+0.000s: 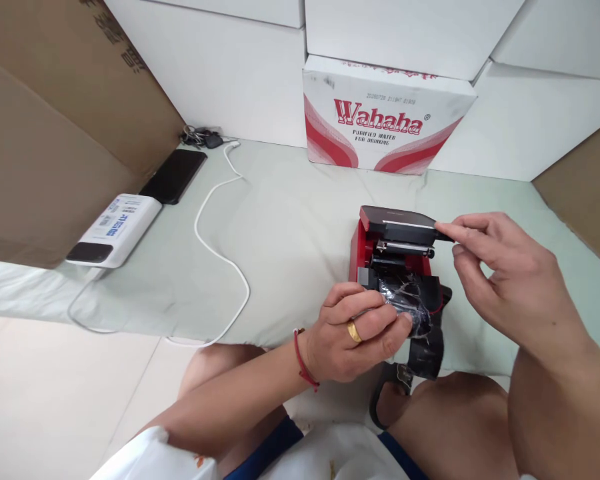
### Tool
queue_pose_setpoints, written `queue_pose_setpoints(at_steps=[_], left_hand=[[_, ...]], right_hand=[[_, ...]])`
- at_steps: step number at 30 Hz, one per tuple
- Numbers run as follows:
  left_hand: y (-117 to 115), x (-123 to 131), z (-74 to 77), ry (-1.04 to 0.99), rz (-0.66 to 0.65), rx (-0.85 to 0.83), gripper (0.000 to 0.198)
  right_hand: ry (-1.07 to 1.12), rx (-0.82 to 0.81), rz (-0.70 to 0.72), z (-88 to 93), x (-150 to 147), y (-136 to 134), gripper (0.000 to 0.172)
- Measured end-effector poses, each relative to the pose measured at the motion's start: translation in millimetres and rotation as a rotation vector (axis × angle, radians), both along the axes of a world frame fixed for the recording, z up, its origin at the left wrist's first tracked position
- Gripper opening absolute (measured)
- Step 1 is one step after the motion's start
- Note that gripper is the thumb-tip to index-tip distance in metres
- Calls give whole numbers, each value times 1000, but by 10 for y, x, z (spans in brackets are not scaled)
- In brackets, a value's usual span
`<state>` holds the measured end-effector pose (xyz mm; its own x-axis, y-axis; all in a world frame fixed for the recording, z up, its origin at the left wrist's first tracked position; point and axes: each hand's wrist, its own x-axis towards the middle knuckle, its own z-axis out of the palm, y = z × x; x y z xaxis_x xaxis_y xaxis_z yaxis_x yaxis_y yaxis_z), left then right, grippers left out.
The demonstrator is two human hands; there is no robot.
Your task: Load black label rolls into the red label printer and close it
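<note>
While my left hand curls over the front of a small red and black machine, its fingers close on a glossy black film, the thumb tip pressed to it. A gold ring sits on one finger, and a red cord circles the wrist. My right hand is narrowed, forefinger and thumb pinching the right corner of the dark lid; the other fingers are bent.

That machine stands on the pale green, cloth-covered surface, near its front edge and between my hands. Its body is bright red along the left wall, and the raised lid is dark and smooth on top, with red at its left end. Under the lid I see a silvery bar running across, with black parts below it. The film is shiny and creased, catching streaks of light, and a matte black strip hangs down at the front right.

Farther back stands a white and red Wahaha box, against stacked white boxes. To my left, well apart, a white cable winds over the surface; beyond it lie a white power bank, a black phone and some keys, beside brown cardboard.
</note>
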<state>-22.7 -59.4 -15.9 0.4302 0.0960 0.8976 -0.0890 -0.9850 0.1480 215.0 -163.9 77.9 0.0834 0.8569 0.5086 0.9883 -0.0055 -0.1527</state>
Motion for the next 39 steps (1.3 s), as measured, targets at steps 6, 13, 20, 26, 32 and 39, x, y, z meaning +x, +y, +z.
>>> queue_pose_setpoints(at_steps=[6,13,20,26,32,39], left_hand=[[-14,28,29,-14,-4,-8,19],[163,28,3,12,62,-87,34],[376,43,23,130,79,-462,39],[413,40,7,174,111,-384,36],[392,89,-72,130,154,-315,34],[367,38,-20,153,111,-417,30]], right_hand=[[-233,-297,-75,-34,-210,-133,41],[-375,-397,-192,-152,-393,-207,51],[-368,-234,-54,-152,-354,-210,41],[-382,-168,-67,-278,-429,-296,51],[-471,-158,-55,-310,-415,-318,45],[-341,-139,-130,-323,-408,-247,37]])
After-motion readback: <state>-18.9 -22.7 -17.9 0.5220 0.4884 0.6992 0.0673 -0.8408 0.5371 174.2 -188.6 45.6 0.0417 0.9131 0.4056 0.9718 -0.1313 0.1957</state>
